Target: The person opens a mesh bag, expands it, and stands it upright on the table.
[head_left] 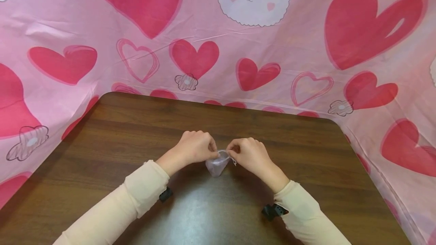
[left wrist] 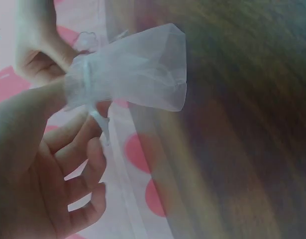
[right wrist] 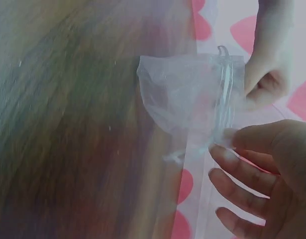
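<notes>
A small sheer white drawstring pouch [head_left: 216, 167] hangs between both hands just above the table, its mouth facing up and spread into a ring. My left hand [head_left: 195, 146] pinches the rim on one side between thumb and index finger. On the opposite side of the rim, my right hand [head_left: 251, 155] pinches the edge with thumb and forefinger. A pale cord runs around the neck of the pouch [right wrist: 177, 94] in the right wrist view, with a knotted end dangling by the right fingertips. The see-through fabric [left wrist: 143, 69] shows faint folds and no distinct contents.
The brown wooden table [head_left: 143, 124] has rounded far corners. Behind and beside it hangs a pink cloth [head_left: 204, 18] printed with red hearts. Dark wrist straps [head_left: 274, 211] sit under both cream sleeves [head_left: 146, 184].
</notes>
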Demonstrator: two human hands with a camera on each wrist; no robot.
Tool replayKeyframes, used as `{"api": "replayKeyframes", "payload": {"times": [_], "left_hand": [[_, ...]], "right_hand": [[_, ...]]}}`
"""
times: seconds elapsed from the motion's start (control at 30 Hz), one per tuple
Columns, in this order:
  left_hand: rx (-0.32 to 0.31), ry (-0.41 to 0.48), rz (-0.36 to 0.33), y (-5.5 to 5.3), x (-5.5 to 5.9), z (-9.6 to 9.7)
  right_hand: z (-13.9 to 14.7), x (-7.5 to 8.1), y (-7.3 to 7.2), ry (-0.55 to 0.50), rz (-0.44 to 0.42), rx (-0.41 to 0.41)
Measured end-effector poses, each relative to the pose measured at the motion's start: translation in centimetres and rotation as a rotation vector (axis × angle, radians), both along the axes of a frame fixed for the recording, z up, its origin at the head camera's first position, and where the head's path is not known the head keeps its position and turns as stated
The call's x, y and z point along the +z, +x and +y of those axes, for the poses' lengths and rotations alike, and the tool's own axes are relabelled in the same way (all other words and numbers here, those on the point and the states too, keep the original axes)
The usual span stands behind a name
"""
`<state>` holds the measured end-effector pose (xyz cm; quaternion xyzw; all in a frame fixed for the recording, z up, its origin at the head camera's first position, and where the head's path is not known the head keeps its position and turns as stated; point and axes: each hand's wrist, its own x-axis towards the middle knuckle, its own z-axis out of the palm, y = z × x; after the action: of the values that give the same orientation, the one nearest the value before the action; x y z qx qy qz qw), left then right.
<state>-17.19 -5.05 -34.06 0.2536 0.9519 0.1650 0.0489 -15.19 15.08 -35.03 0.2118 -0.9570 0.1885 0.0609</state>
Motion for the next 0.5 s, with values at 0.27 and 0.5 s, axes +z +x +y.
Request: {"api": "replayKeyframes", "payload": {"times": [0.27, 0.5], "left_hand": [[0.099, 0.036, 0.038, 0.2, -1.0, 0.9], [0.199, 0.087, 0.043, 0.4, -1.4, 1.3]], "right_hand": [[-0.8, 0.0, 0.4, 0.020, -0.046, -0.133], [-0.8, 0.2, 0.3, 0.044, -0.242, -0.195]]}}
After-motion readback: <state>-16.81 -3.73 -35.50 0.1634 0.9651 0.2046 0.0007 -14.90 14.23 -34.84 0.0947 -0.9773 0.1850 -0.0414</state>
